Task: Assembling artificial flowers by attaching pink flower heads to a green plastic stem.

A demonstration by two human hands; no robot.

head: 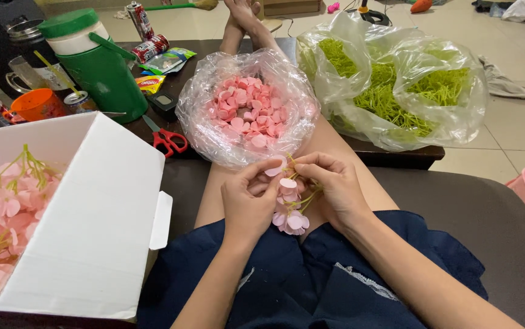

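Both hands at centre: left hand (249,201) pinches a loose pink fabric petal (273,171); right hand (331,183) grips the light, flexible yellow-green plastic flower sprig (292,207) by its stem. Clear bag of pink petals (247,109) at twelve o'clock.

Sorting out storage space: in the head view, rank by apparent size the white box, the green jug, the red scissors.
1. white box, though it sits nearest the camera
2. green jug
3. red scissors
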